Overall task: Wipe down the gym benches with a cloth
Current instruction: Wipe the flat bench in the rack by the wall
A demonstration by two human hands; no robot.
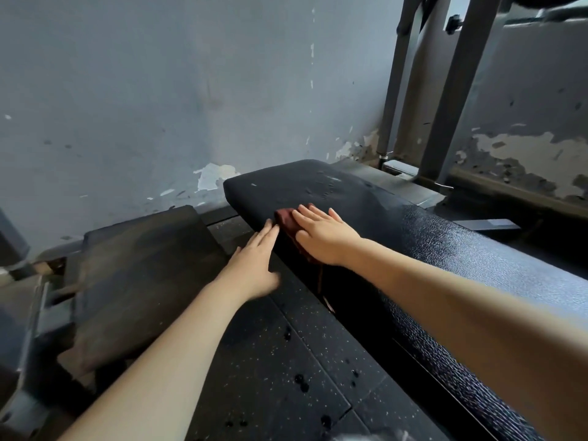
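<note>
Head view: The right hand (321, 237) is pressing flat on a dark red cloth (284, 219), with its fingers straight, slightly spread and not curled round the fabric. The cloth is lying on the near left edge of the black padded bench (451, 249), toward its far end, and part of it is hanging down the bench's side. The left hand (254, 265) is reaching in beside it, fingers straight and together and grasping nothing. Its fingertips are meeting the bench's side edge just beside the cloth. Droplets are showing on the pad's far end. A second dark pad (143, 265) is sitting to the left on the speckled rubber floor (286, 361). Grey metal uprights (455, 90) are standing against the peeling wall (159, 90) behind.
</note>
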